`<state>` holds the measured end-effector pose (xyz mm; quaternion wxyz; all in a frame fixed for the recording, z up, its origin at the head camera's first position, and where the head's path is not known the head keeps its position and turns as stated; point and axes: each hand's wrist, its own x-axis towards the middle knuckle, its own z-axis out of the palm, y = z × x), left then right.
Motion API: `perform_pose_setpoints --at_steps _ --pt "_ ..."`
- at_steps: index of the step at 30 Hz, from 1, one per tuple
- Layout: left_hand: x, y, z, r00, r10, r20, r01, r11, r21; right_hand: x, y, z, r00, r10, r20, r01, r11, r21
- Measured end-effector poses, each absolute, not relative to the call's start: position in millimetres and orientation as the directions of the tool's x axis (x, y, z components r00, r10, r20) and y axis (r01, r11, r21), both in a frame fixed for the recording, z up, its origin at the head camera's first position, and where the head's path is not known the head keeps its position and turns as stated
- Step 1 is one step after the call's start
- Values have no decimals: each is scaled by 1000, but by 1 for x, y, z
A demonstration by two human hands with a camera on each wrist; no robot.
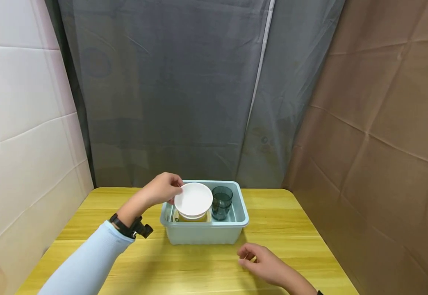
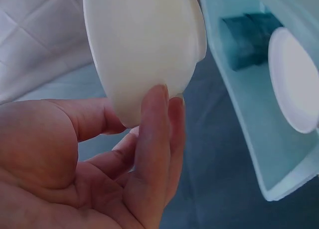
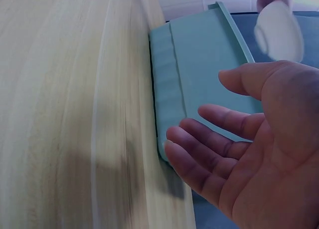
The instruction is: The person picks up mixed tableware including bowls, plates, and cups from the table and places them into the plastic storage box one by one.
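Note:
A white bowl (image 1: 193,199) is held by its left edge in my left hand (image 1: 162,188), above the left part of a light blue plastic bin (image 1: 203,234). In the left wrist view, the thumb and fingers pinch the rim and side of the bowl (image 2: 144,44), with its foot ring facing the bin. My right hand (image 1: 262,264) hangs loosely curled with nothing in it, in front of the bin's right corner. Dark tinted glasses (image 1: 222,198) stand stacked inside the bin. Another round white dish (image 2: 296,82) lies in it, mostly hidden beneath the bowl in the head view.
The bin stands near the back edge of a wood-grain table (image 1: 287,229). A grey curtain (image 1: 169,90) hangs behind it, with a white cloth (image 1: 26,106) to the left and a brown cloth (image 1: 387,135) to the right.

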<state>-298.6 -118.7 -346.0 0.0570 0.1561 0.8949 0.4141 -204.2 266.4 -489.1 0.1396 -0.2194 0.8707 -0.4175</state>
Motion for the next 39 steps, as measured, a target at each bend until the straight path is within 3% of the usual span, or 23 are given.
perform_pose_setpoints --at_steps 14,39 --pt "-387 -104 -378 -962 229 -150 63 718 693 -200 274 -495 -871 -486 -75 -239 552 -798" --pt "-417 -84 -394 -946 155 -285 34 921 388 -199 273 -488 -865 -496 -70 -262 567 -781"
